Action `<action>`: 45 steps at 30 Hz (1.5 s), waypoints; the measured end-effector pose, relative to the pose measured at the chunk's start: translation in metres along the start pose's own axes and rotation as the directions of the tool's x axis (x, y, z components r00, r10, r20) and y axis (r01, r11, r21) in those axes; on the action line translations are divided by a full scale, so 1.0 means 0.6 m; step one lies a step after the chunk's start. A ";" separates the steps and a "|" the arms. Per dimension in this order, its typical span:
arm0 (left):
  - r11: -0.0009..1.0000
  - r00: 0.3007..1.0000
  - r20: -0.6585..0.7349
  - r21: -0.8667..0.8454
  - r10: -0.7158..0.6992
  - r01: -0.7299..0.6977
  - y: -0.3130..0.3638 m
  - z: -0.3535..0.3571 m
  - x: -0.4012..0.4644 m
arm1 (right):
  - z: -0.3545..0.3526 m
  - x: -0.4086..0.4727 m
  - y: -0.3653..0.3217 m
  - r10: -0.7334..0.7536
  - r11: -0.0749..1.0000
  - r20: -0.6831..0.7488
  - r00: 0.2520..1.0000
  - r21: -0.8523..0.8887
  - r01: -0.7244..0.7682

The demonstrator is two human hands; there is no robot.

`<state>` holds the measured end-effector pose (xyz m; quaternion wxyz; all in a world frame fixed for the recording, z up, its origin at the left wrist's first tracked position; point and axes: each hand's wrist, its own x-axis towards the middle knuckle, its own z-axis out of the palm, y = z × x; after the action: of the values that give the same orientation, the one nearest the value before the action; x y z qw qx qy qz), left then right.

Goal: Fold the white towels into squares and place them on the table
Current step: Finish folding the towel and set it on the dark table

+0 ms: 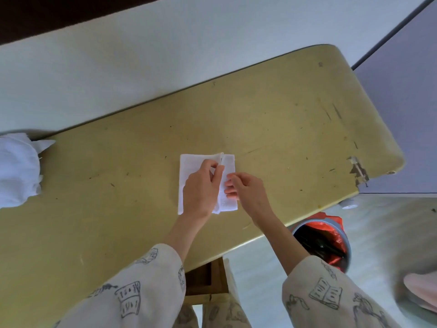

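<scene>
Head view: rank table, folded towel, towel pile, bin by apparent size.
1. table
2. towel pile, cut off by the frame edge
3. folded towel and bin: look alike; the bin is partly hidden, so unranked

A scratched yellow bench [283, 110] with chipped edging carries a partly folded white towel [189, 166] near its middle and a crumpled white towel heap [17, 169] at its left end.

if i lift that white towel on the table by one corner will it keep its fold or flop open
Probably it flops open: the towel looks thin and limp, and its top layer already curls up where the left hand pinches it. It seems light, so a push may bunch it on the table rather than slide it.
</scene>
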<state>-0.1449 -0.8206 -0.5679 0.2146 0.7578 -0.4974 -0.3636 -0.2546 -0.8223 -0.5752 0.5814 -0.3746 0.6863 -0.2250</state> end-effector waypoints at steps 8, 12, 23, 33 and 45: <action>0.984 0.997 0.070 -0.179 0.036 -0.023 -0.011 0.000 -0.013 | 0.001 0.003 -0.008 -0.022 0.994 -0.025 0.999 -0.104 0.019; 0.968 0.964 -0.092 0.054 0.249 -0.245 -0.061 -0.018 -0.025 | 0.008 0.009 -0.013 -0.042 0.981 -0.051 0.998 -0.190 0.032; 0.766 0.883 0.077 0.467 0.462 -0.441 -0.134 -0.012 -0.042 | 0.011 0.013 -0.013 -0.074 0.975 -0.123 0.990 -0.217 0.046; 0.723 0.884 0.181 0.518 0.430 -0.457 -0.152 -0.004 -0.042 | -0.022 -0.007 -0.011 0.060 0.960 0.002 0.998 -0.274 -0.057; 0.738 0.889 0.178 0.503 0.422 -0.451 -0.147 -0.001 -0.044 | -0.016 -0.009 -0.008 0.072 0.950 -0.015 0.997 -0.303 -0.073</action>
<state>-0.0980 -0.7603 -0.6190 0.0628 0.6395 -0.7469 -0.1710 -0.2627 -0.8224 -0.5661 0.5235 -0.4335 0.7272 -0.0960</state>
